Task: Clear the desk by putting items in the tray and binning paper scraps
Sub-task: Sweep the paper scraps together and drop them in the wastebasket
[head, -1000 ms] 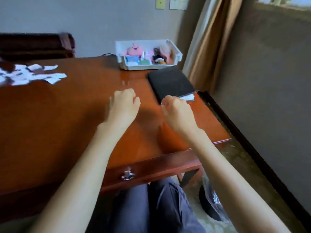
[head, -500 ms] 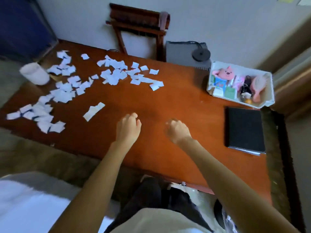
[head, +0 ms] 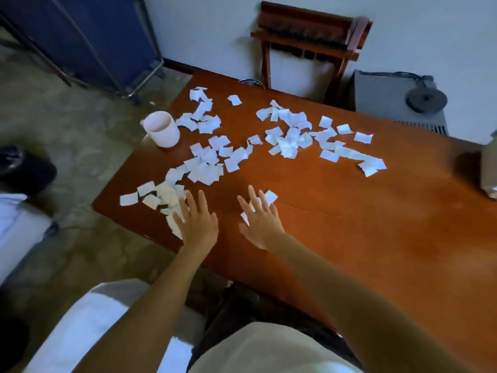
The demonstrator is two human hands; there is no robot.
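Several white paper scraps (head: 207, 160) lie scattered over the left and middle of the brown wooden desk (head: 363, 238). My left hand (head: 197, 222) is spread flat with straight fingers over the scraps at the desk's near left corner. My right hand (head: 259, 216) is also spread flat, fingers straight, over a strip of scraps (head: 269, 196) near the front edge. Neither hand grips anything. The tray is almost out of view; only a blurred corner of it (head: 490, 162) shows at the right edge.
A white cup (head: 160, 129) stands at the desk's left edge beside the scraps. A wooden rack (head: 309, 36) and a grey box (head: 398, 100) with a black disc stand behind the desk against the wall. A dark bin (head: 24, 170) sits on the floor at left.
My view has swung left, from the tray and black notebook to the scrap-covered end of the desk. Both hands went from loose fists to flat, spread fingers over the nearest scraps.
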